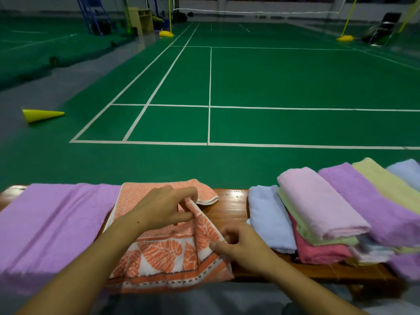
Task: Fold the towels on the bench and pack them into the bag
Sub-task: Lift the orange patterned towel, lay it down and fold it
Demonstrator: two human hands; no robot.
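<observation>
Wooden bench (229, 205) beside a green badminton court (272, 87), one yellow cone (42, 115).
Left hand (159, 209) and right hand (243, 244) both pinch one orange towel's (163, 253) edge.

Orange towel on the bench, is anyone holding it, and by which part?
Yes. Both hands pinch the orange patterned towel along its raised right edge: the left hand at the far end of that edge, the right hand at the near end.

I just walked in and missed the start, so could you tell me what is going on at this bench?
A person is folding an orange patterned towel on the wooden bench. The left hand and right hand each pinch its raised edge. A purple towel lies spread to the left; a pile of towels sits to the right. No bag is in view.
</observation>
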